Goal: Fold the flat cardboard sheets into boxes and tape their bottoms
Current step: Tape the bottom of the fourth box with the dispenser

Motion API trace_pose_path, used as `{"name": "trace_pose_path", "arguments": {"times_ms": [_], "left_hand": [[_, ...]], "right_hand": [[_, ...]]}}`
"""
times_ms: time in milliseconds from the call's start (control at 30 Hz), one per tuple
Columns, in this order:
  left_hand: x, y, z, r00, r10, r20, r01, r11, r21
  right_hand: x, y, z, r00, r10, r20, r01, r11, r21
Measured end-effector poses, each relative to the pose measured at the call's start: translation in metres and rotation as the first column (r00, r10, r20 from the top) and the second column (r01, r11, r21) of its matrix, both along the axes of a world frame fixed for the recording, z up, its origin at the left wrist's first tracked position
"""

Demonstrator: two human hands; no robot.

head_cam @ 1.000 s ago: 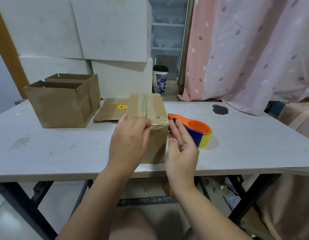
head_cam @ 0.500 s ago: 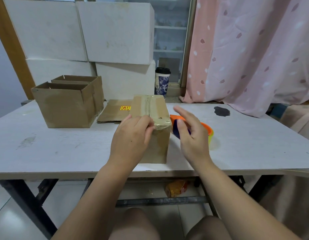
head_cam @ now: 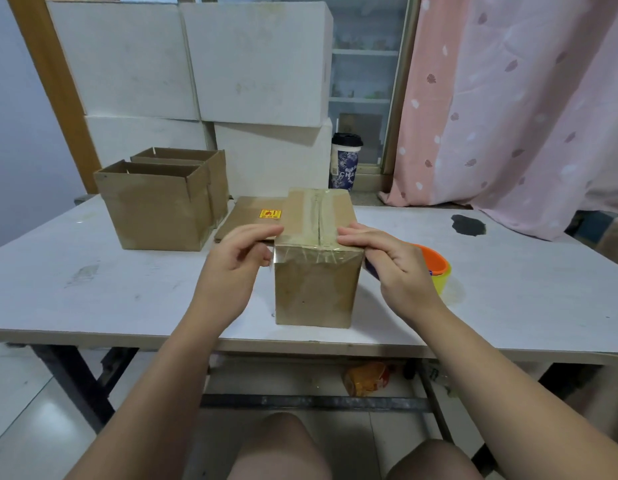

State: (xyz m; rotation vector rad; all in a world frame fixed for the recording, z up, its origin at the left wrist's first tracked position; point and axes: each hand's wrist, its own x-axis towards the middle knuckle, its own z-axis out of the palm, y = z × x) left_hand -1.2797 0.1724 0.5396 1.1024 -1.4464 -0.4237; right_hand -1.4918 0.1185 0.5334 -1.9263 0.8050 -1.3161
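Taped box (head_cam: 314,292) stands seam-up near the table's (head_cam: 92,289) front edge.
Left hand (head_cam: 231,268) pinches its top-left edge, and right hand (head_cam: 394,265) clasps the top-right corner, fingers curled over the tape.

Tape dispenser (head_cam: 436,263) half hidden behind right hand (head_cam: 397,268).
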Motion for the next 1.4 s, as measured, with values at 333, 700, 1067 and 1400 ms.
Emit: {"name": "trace_pose_path", "arguments": {"times_ms": [333,700,1067,1400], "left_hand": [[0.016,-0.010,0.004,0.989,-0.143,0.023,0.141,0.988,0.067],[0.010,-0.015,-0.006,0.964,-0.053,0.262,0.067,0.997,-0.044],[0.013,-0.020,-0.005,0.966,-0.112,0.232,0.111,0.994,0.017],[0.010,-0.017,-0.008,0.957,-0.091,0.274,0.078,0.995,0.056]], "right_hand": [[-0.004,-0.005,-0.001,1.000,-0.012,0.008,0.012,1.000,0.006],[0.001,-0.001,0.000,0.998,-0.045,-0.040,0.042,0.995,-0.089],[-0.008,-0.001,0.001,0.988,-0.031,-0.153,0.007,0.988,-0.157],[-0.005,0.000,-0.002,0.988,-0.046,-0.147,0.019,0.984,-0.179]]}}
